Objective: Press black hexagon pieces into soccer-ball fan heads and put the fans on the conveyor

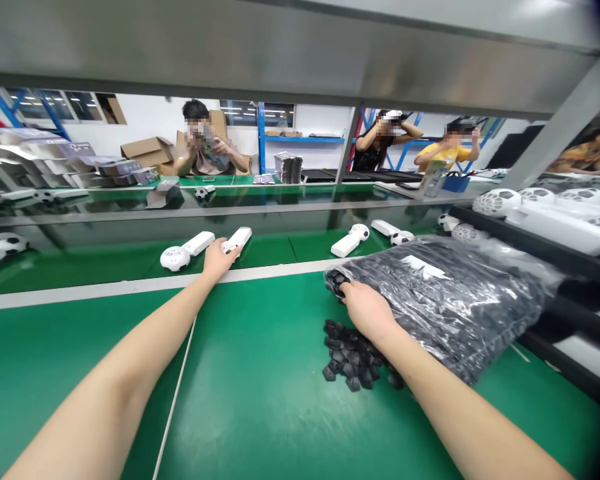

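Note:
My left hand (220, 259) reaches over the pale rail to the far belt, its fingers closed on a white device with a soccer-ball head (241, 240). Just left of it lies a similar white device (176, 258). On the right, my right hand (367, 308) is at the mouth of a clear plastic bag (460, 300) full of black parts. Its fingers are curled against the bag's opening, where black parts show; what lies between them is hidden. Under that hand, a loose pile of small black pentagonal pieces (347, 353) rests on the green surface.
More soccer-ball devices (351, 241) lie along the green belt (290, 250), and others sit on a black rack (580, 243) at the right. A metal shelf (290, 50) hangs overhead. Across the line several people work; boxes (60, 157) are stacked at the far left.

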`<state>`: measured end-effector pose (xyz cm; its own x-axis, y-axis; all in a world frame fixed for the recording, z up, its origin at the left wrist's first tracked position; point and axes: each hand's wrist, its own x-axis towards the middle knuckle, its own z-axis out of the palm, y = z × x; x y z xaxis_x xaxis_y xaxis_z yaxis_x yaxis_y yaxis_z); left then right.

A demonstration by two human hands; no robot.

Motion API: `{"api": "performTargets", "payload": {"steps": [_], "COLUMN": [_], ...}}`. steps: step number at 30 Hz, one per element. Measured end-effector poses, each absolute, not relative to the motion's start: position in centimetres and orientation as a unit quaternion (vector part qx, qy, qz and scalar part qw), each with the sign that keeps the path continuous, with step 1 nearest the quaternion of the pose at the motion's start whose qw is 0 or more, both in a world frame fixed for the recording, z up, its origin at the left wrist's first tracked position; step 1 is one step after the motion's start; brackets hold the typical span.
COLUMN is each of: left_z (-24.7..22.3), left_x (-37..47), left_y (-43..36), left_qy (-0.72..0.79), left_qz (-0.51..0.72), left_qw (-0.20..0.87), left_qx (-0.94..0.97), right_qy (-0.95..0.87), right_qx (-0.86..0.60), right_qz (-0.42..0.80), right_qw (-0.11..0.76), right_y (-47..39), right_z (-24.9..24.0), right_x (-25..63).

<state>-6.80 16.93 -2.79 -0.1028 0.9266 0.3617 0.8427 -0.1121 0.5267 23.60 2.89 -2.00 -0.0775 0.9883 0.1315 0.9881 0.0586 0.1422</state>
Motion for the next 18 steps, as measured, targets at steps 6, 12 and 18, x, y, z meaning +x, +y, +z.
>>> {"api": "performTargets", "payload": {"steps": [6,12,18], "left_z": [-1.0,0.8,2.9], "left_x": [-11.8,-15.1,-11.7], "left_y": [15.6,14.9,9.2], "left_qy": [0.710,0.742,0.692], "left_qz": [0.211,0.074,-0.009], "left_qw": [-0.055,0.008,0.007], "left_qx": [0.670,0.666,0.722], "right_qy": [0.728,0.732,0.759], "right_qx": [0.679,0.677,0.650], "right_qz": [0.097,0.065,0.018], "right_qw": [0.005,-0.018,-0.030], "right_y": [2.6,2.6,2.5], "right_z": [-1.3,-1.3,-1.5], "right_x": [23.2,23.4,23.8]}}
